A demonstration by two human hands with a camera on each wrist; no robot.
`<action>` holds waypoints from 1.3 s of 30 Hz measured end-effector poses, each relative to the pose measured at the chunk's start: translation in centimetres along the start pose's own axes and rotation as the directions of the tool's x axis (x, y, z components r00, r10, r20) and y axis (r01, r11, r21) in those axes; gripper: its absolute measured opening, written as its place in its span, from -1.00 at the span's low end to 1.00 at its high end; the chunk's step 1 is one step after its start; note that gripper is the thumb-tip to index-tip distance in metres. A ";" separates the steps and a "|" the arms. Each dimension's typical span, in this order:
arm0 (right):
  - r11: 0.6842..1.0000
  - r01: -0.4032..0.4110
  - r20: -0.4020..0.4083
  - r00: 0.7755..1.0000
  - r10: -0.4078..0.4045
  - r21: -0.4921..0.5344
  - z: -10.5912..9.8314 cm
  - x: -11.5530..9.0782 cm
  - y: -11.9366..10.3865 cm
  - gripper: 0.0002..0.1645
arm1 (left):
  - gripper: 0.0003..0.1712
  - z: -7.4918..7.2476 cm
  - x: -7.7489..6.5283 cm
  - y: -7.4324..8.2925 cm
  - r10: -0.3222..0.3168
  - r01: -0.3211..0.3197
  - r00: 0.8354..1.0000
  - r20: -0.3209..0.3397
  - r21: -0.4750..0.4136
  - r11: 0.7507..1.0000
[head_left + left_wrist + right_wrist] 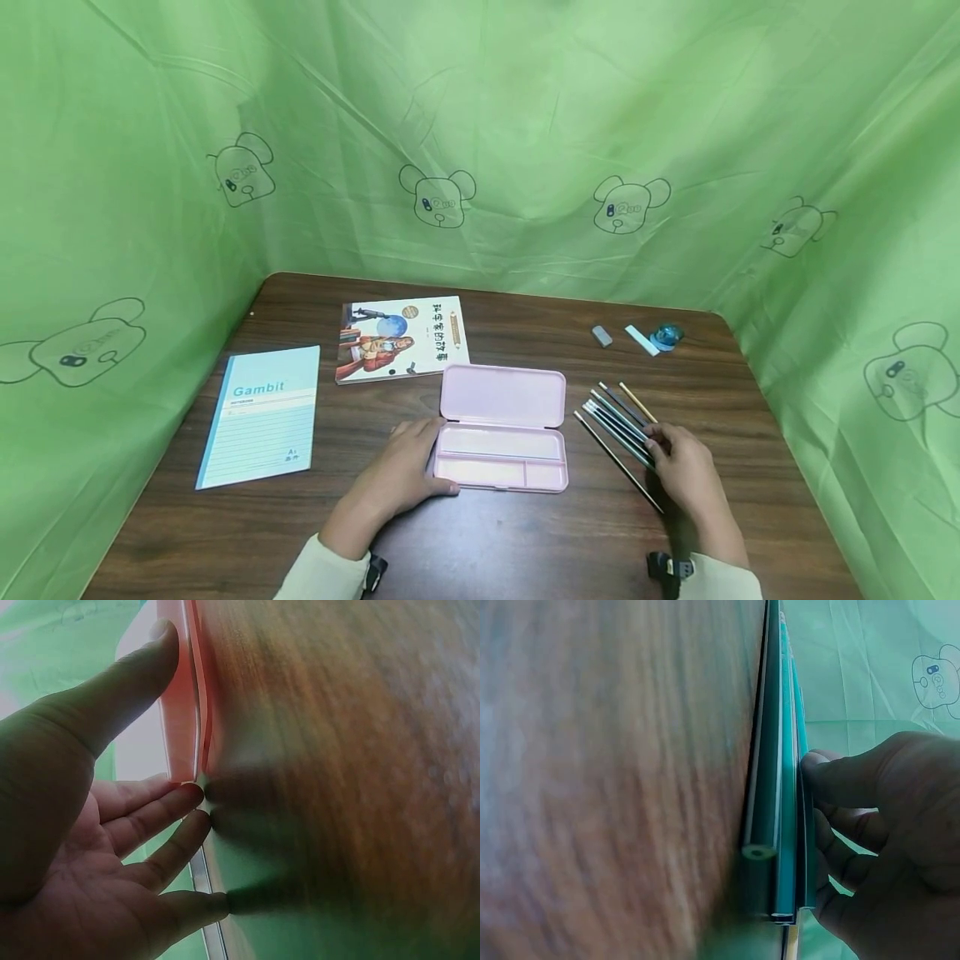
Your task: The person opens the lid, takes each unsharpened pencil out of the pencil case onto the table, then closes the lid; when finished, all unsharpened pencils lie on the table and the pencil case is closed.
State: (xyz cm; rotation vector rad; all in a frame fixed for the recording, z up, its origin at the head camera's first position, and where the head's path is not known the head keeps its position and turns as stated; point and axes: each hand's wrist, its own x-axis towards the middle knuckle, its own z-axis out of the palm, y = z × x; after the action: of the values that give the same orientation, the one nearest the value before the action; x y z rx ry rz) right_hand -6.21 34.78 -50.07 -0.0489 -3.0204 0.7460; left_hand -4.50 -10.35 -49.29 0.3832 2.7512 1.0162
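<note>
A pink pencil case [501, 398] lies with its lid swung back, its divided tray bare. My left hand [405, 465] rests at the case's left end, thumb along the front edge; in the left wrist view the fingers are extended beside the corner of the pink case [180, 735]. To the right, several pencils [617, 425] are fanned out on the table, mostly dark or teal. My right hand [686, 467] pinches at the lower part of this group with thumb and index finger. The right wrist view has the thumb against a teal pencil [805, 825], other fingers partly hidden.
A light blue notebook [262, 417] lies at the left, and an illustrated book [402, 337] behind the case. A grey eraser [602, 336], a white strip [642, 340] and a small blue-green item [666, 336] sit at the back right. Green curtains [510, 125] surround the table.
</note>
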 end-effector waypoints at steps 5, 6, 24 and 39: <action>1.000 -0.008 -0.016 1.000 0.008 0.007 -0.1 -0.1 -0.3 -0.80 | 0.22 -0.1 0.0 0.1 0.000 0.000 1.000 -0.002 -0.001 1.000; 1.000 -0.011 -0.024 1.000 0.011 0.009 -0.2 -0.1 -0.4 -0.79 | 0.22 -0.1 -0.1 0.2 -0.003 0.003 1.000 -0.001 -0.003 1.000; 0.968 0.195 -0.052 0.981 -0.189 0.161 2.4 0.4 -9.7 -0.79 | 0.21 -0.2 -0.1 0.1 -0.017 0.017 1.000 0.003 -0.011 1.000; 0.946 0.227 0.254 0.925 -0.284 0.232 6.4 0.0 -15.1 -0.71 | 0.17 -0.2 -0.1 0.1 0.011 -0.011 1.000 -0.013 -0.013 1.000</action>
State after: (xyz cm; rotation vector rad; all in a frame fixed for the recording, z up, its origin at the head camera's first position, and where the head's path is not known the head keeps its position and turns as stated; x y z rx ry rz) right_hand -6.83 18.49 -48.69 0.4932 -3.0970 1.1051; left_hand -4.45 -10.43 -49.10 0.3922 2.7552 1.0427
